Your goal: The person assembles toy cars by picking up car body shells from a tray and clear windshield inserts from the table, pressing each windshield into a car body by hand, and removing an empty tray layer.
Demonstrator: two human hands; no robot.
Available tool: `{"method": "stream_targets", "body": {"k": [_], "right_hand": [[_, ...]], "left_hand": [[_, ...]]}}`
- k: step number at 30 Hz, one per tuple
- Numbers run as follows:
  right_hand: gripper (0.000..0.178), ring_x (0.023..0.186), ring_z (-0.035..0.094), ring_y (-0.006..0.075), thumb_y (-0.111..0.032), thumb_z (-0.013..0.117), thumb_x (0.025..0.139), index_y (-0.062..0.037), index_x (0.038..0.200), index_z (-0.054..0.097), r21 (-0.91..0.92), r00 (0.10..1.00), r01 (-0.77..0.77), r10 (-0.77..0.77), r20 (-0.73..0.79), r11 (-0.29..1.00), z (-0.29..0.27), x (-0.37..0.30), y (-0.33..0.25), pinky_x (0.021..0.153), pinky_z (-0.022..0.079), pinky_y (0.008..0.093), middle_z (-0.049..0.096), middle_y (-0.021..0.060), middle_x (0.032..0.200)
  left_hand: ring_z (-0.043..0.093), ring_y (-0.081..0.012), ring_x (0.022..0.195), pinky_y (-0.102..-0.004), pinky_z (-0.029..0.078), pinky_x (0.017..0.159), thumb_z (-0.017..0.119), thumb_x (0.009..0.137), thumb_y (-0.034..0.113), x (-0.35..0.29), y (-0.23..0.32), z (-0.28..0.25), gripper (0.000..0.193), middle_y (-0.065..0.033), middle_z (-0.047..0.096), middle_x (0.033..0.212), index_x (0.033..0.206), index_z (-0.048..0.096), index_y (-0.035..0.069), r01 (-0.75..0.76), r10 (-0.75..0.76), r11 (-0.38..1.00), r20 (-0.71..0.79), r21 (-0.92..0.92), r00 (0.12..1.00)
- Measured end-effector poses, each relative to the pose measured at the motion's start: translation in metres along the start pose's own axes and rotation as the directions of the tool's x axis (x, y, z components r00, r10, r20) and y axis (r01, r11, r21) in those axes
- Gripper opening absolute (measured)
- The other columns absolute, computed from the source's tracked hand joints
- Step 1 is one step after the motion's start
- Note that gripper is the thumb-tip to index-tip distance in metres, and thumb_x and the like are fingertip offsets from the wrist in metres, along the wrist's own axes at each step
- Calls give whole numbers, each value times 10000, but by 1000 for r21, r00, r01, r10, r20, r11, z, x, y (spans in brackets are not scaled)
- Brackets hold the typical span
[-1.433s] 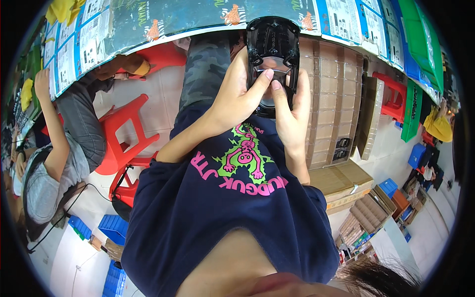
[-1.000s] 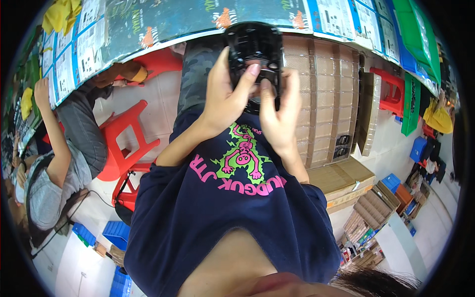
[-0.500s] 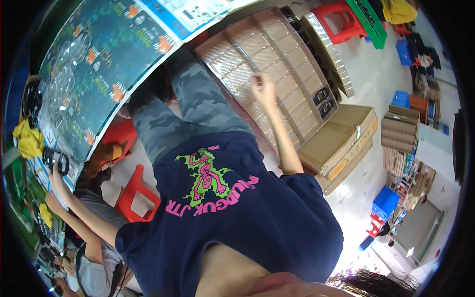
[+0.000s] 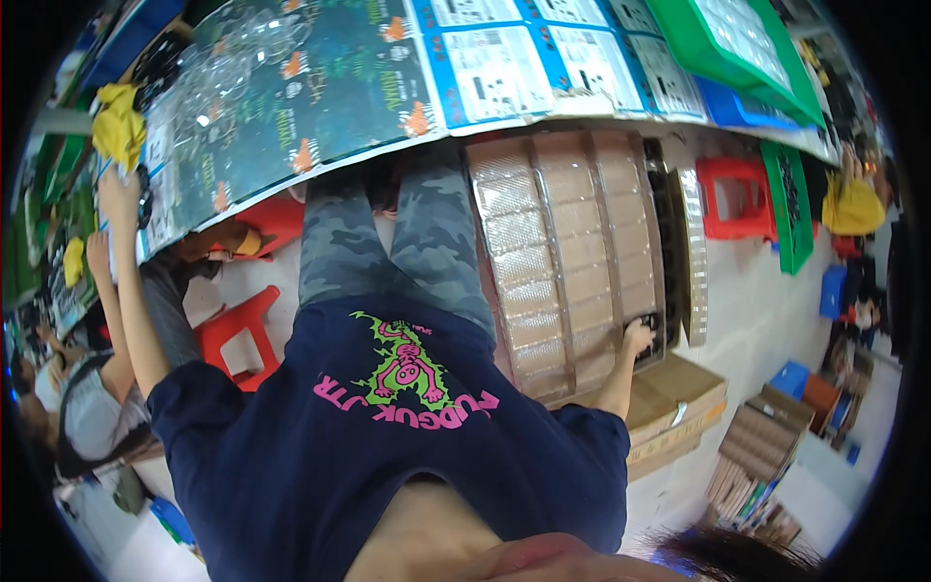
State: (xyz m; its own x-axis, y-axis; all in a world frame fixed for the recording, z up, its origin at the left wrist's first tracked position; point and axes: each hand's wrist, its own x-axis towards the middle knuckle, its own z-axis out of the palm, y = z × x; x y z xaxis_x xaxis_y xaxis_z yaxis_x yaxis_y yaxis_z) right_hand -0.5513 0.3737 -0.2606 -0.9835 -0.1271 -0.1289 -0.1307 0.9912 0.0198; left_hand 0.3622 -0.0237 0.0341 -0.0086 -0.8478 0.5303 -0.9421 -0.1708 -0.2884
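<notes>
At the far left of the table, my left hand (image 4: 118, 194) is against the lower end of a yellow cloth (image 4: 118, 131). A black-rimmed piece (image 4: 144, 194) is right beside it; the fingertips are hidden. My right hand (image 4: 637, 338) reaches down to the right into the near right corner of a clear plastic compartment tray (image 4: 543, 262). Its bent fingers are on a black-rimmed piece (image 4: 648, 320), mostly covered by the hand. Brown cardboard shows through the tray's compartments.
Clear plastic pieces (image 4: 242, 68) lie on the printed table cover (image 4: 349, 107). Closed cartons (image 4: 674, 393) stand by the tray's near end. Red stools (image 4: 238, 335) are at left and right. A green crate (image 4: 727, 48) sits on the table. A co-worker's arm (image 4: 112, 301) is beside my left arm.
The view has turned, bringing more of the table in. My right hand has gone from above the tray's middle to its near right corner. My left hand has moved to the yellow cloth.
</notes>
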Motion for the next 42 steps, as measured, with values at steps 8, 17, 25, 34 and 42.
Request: {"method": "stream_targets", "body": {"k": [8,17,25,34,42], "right_hand": [[430,1163,337,388,-413,436,783,-117,1036,619,-239,992,126,-116,55,963,12,9,23,941,315,485,374,243,1237],[462,1271,191,351,-417,488,738,-85,1028,625,-222,972,226,-206,110,948,-7,1,20,1038,145,465,266,202,1353],[379,1127,402,357,-320,509,773,34,822,633,-311,756,433,-529,-386,846,-42,-6,13,980,261,465,512,227,1120],[499,1012,493,215,-407,473,855,19,1112,517,980,845,-183,-521,116,-80,-77,-102,-107,917,364,365,546,95,1065],[261,1127,429,402,-7,565,754,-91,928,389,916,127,-400,-992,12,-40,-172,-304,-213,904,412,514,363,192,1273]], "left_hand": [[550,-311,828,-352,425,743,528,750,72,31,185,-96,159,-141,569,864,895,565,17,-348,275,768,-214,-538,937],[530,-277,854,-358,406,742,574,754,127,72,290,-60,169,-102,547,852,886,553,24,-493,389,736,-306,-464,869],[531,-243,843,-340,402,742,594,730,109,76,301,-49,139,-77,545,844,833,535,36,-699,527,636,-478,-325,702],[538,-238,798,-327,409,700,592,645,36,6,312,-100,168,-69,554,825,784,499,53,-654,497,453,-438,-606,749],[553,-215,821,-328,422,696,620,624,60,-42,317,-149,171,-40,567,841,770,531,58,-711,418,267,-587,-650,694]]}}
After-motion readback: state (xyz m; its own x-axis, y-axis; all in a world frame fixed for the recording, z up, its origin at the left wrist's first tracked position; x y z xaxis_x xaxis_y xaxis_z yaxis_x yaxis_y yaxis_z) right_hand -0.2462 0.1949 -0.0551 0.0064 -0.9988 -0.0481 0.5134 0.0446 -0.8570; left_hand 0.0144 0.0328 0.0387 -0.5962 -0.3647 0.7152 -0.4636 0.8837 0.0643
